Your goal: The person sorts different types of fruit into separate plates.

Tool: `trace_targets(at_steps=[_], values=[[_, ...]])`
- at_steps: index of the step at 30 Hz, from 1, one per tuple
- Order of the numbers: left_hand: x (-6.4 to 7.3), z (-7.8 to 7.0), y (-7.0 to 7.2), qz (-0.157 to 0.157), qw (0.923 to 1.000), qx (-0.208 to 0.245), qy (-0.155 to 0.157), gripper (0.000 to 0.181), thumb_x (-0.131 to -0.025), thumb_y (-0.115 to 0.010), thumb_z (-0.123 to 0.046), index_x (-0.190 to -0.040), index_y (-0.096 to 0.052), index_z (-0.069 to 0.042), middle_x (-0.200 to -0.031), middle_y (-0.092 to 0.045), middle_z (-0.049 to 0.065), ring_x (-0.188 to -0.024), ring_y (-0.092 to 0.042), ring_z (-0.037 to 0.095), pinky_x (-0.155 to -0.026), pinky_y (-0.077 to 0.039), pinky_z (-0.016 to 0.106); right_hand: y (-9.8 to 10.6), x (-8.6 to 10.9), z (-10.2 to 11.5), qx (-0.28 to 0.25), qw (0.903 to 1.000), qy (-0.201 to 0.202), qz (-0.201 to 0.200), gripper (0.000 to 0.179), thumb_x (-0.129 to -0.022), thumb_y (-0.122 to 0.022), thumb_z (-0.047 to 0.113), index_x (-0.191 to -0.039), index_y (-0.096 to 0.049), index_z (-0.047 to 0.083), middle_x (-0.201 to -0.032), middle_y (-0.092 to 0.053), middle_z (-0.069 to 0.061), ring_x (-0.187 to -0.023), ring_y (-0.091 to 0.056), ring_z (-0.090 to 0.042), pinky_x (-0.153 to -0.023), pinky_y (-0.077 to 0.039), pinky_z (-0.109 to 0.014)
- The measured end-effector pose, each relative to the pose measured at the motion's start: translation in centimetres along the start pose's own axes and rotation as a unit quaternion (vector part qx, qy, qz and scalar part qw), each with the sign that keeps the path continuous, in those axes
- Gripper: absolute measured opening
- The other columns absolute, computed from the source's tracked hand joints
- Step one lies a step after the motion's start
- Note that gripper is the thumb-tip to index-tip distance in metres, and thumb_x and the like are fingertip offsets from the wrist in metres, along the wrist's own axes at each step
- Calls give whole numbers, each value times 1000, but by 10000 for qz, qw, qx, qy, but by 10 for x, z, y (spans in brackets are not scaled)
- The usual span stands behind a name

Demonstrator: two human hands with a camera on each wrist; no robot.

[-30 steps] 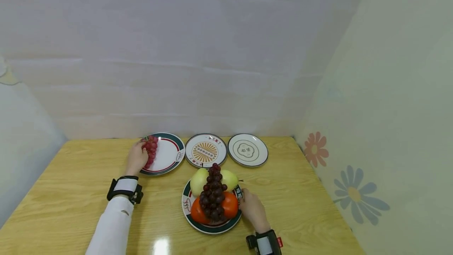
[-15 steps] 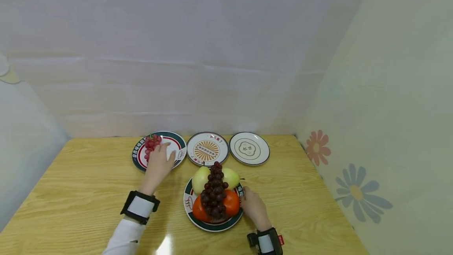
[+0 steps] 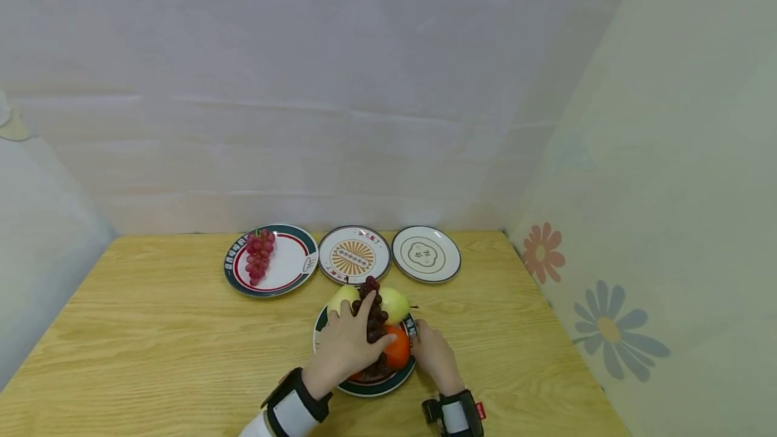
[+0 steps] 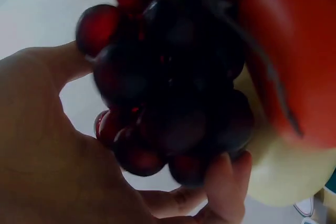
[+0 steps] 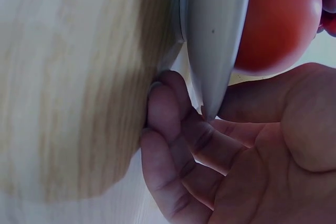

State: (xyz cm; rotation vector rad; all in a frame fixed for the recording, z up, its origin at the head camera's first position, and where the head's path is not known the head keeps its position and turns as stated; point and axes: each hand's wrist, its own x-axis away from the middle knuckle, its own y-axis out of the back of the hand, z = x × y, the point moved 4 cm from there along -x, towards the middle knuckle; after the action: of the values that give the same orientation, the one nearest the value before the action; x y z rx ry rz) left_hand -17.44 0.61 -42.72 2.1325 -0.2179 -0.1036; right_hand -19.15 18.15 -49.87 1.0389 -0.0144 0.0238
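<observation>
In the head view my left hand (image 3: 344, 351) lies over a bunch of dark grapes (image 3: 377, 319) on the near fruit plate (image 3: 371, 390). The left wrist view has its thumb and curled fingers (image 4: 226, 182) around those grapes. My right hand (image 3: 436, 359) grips the plate's right rim, thumb above and fingers below, as the right wrist view shows. A tomato (image 5: 281, 19) sits just inside that rim. Two pale green pears (image 3: 395, 306) lie at the plate's far side. Another red fruit is mostly hidden beneath my left hand.
Along the table's back edge stand three plates: a green-rimmed one (image 3: 291, 282) bearing a bunch of red grapes (image 3: 260, 256), one with an orange sunburst (image 3: 353, 258), and a plain-rimmed white one (image 3: 446, 258). Walls rise behind and to the right.
My left hand has let go of the red grapes on the back left plate and moved right and nearer, onto the dark grapes. My right hand stays at the plate rim.
</observation>
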Motion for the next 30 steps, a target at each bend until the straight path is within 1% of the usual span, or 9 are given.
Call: trace_targets(at_steps=[4,7,10,14,16,20,23,27,30], values=[[-2,-1,-6,-141,9999,15,-30,78,-77,-74,-38,-144,-40,-18,-99,-50,22,-72,-45,28,-51,-38,37,-1,0,-1,-44,10000,-69,54,25,-90,-55,5,-111,-58,-7,-79,-62,-12,-59,-50,-16,-49,-36,-28],[-6,2,-7,-174,9998,74,34,76,-74,-74,-31,-142,-42,-18,-94,-52,21,-69,-45,26,-52,-39,37,-2,-1,-2,-137,9997,-154,116,26,-91,-54,5,-113,-57,-7,-78,-62,-11,-58,-49,-15,-48,-34,-27],[-8,6,-8,-162,9998,137,0,76,-71,-75,-27,-140,-45,-19,-96,-55,21,-70,-48,27,-52,-42,38,-2,-1,-2,-171,9996,-160,150,26,-91,-53,5,-113,-57,-8,-78,-61,-11,-57,-48,-15,-47,-34,-26],[-8,9,-7,-145,9992,223,-294,69,-72,-75,-23,-135,-49,-19,-106,-57,23,-73,-53,30,-52,-45,40,-2,-1,-1,-171,9995,-180,172,27,-91,-52,5,-114,-57,-8,-78,-61,-11,-58,-49,-15,-48,-34,-26],[-7,9,-4,-158,9983,279,-490,63,-73,-74,-20,-131,-51,-18,-108,-57,22,-74,-54,30,-54,-46,40,-1,-1,-1,-145,9996,-173,144,27,-91,-53,6,-114,-57,-8,-79,-62,-12,-58,-49,-16,-48,-35,-27],[-6,7,4,-214,9957,414,-801,53,-74,-74,-13,-124,-55,-18,-104,-55,18,-72,-51,25,-56,-43,34,0,-1,0,-91,9999,-119,56,26,-90,-54,6,-113,-57,-7,-79,-64,-13,-59,-51,-16,-48,-36,-29],[-5,6,9,-259,9941,476,-937,51,-74,-73,-10,-121,-56,-18,-102,-55,16,-72,-49,23,-57,-39,31,-2,-1,-1,-108,9999,-105,78,27,-90,-54,5,-113,-57,-8,-80,-63,-13,-59,-51,-16,-48,-36,-28],[-4,5,21,-458,9908,683,-1072,50,-75,-73,-8,-122,-55,-15,-104,-56,14,-81,-54,24,-66,-46,37,-3,-1,-2,-163,9996,-137,180,28,-91,-53,5,-115,-56,-8,-79,-62,-12,-59,-49,-16,-48,-34,-27],[-4,7,37,-742,9860,1031,-1083,49,-77,-73,-6,-123,-54,-13,-106,-55,13,-90,-57,26,-75,-50,42,-3,-1,-1,-171,9996,-156,190,27,-91,-53,6,-114,-57,-7,-79,-61,-11,-59,-49,-16,-48,-34,-27]])
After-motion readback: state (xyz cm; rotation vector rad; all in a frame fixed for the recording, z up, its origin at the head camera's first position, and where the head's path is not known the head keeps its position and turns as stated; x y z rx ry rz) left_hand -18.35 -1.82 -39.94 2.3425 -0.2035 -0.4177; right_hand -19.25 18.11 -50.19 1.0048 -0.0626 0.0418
